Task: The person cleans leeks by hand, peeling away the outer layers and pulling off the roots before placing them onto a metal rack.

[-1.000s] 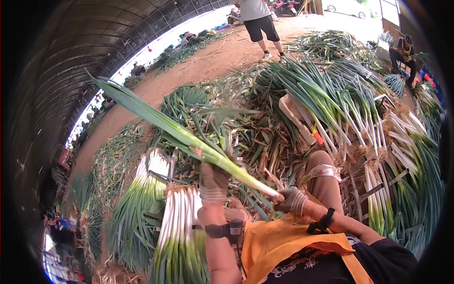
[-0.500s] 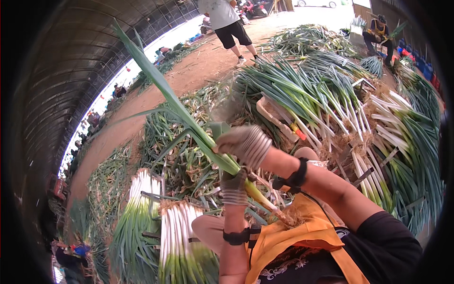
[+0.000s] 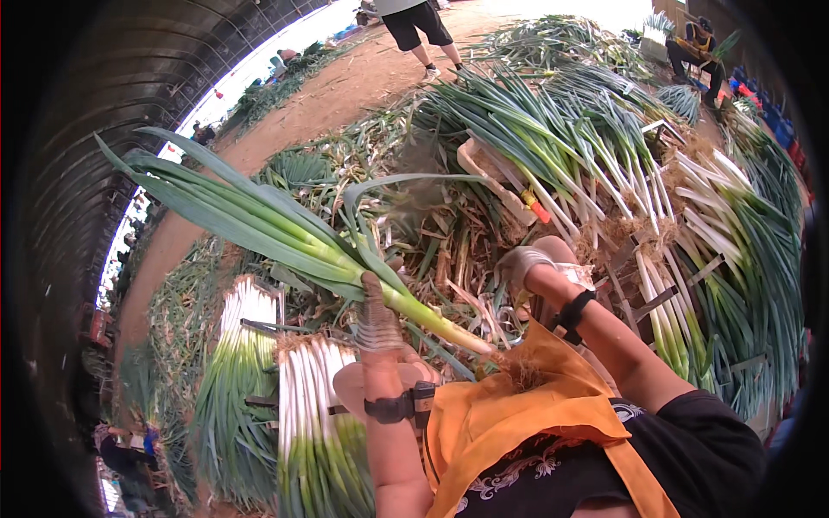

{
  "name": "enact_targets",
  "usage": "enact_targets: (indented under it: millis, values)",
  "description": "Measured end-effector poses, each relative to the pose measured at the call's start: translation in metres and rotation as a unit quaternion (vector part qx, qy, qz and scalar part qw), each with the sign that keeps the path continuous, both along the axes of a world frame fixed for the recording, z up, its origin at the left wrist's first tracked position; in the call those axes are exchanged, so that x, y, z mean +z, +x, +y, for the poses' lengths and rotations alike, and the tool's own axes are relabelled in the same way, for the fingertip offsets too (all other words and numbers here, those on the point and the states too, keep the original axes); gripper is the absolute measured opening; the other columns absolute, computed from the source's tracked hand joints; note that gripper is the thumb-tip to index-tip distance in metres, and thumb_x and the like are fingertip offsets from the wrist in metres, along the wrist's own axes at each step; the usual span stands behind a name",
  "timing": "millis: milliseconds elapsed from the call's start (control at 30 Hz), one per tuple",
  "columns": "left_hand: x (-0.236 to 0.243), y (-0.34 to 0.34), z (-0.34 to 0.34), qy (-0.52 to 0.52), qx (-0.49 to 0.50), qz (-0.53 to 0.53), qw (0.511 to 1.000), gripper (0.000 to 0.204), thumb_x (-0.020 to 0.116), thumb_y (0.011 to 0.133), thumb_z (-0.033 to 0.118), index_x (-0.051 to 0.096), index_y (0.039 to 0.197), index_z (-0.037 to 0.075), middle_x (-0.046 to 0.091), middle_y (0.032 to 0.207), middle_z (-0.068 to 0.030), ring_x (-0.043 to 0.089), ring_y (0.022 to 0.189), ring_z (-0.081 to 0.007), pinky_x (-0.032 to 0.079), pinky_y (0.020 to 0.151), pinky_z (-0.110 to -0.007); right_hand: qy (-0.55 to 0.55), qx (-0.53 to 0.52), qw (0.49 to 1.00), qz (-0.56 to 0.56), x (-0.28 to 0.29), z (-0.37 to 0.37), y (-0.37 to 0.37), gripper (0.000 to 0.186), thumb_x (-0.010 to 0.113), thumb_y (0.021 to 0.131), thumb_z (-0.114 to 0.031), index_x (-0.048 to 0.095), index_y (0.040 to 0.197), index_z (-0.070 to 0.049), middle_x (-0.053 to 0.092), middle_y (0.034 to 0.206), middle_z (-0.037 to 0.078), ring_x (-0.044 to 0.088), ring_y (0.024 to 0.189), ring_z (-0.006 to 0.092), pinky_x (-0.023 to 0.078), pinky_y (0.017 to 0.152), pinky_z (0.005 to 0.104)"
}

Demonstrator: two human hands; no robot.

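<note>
A long leek [image 3: 436, 325] slants across in front of me, its broad green leaves fanned out to the upper left. My left hand [image 3: 376, 318], in a striped work glove, is closed around the stalk below the leaves. The shaggy root end rests against my orange apron [image 3: 484, 414]. My right hand [image 3: 521, 266], also gloved, is away from the leek, beside my right knee and above a heap of stripped leaves [image 3: 471, 233]. Its fingers are blurred and partly out of sight, so their pose is unclear.
Bundled leeks lie on my left [image 3: 324, 388], roots toward me. More leeks [image 3: 561, 173] are piled on the right on low racks, near a pale crate edge [image 3: 484, 173]. One person [image 3: 419, 30] stands ahead; another [image 3: 695, 52] sits at far right.
My right hand has left the stalk and moved to the right. The leek has tipped leftward, its leaves now spread lower, and my left hand has shifted left with it.
</note>
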State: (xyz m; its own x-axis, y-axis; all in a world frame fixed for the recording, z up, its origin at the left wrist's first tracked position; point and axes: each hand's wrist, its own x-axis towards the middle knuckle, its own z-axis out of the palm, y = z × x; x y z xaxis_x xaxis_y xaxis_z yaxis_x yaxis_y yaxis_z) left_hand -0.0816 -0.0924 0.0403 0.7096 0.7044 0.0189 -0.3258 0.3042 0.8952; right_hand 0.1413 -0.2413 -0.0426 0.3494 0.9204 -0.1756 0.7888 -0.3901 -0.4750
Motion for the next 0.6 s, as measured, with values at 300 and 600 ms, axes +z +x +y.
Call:
enact_targets:
  millis: [300, 600]
  values:
    - [0.02, 0.017, 0.001, 0.257, 0.214, 0.143, 0.932, 0.051, 0.057, 0.083, 0.034, 0.049, 0.106, -0.01, 0.057, 0.097, -0.0175, 0.054, 0.081, -0.021, 0.043, 0.072, -0.031, 0.216, -0.053, 0.895, 0.387, 0.113, 0.06, -0.09, 0.03, 0.067, 0.075, -0.026, 0.065, 0.088, 0.001, 0.061, 0.069, 0.002, 0.052, 0.061, 0.0088, 0.044, 0.056, 0.0245]
    - [0.041, 0.014, -0.03, 0.261, 0.139, 0.168, 0.94, 0.051, 0.054, 0.085, 0.035, 0.043, 0.115, -0.005, 0.051, 0.107, -0.0132, 0.051, 0.085, -0.019, 0.044, 0.072, -0.031, 0.142, -0.112, 0.968, 0.172, -0.006, 0.066, -0.07, 0.034, 0.067, 0.071, -0.033, 0.064, 0.074, 0.0, 0.056, 0.06, 0.011, 0.054, 0.054, 0.0151, 0.044, 0.052, 0.0345]
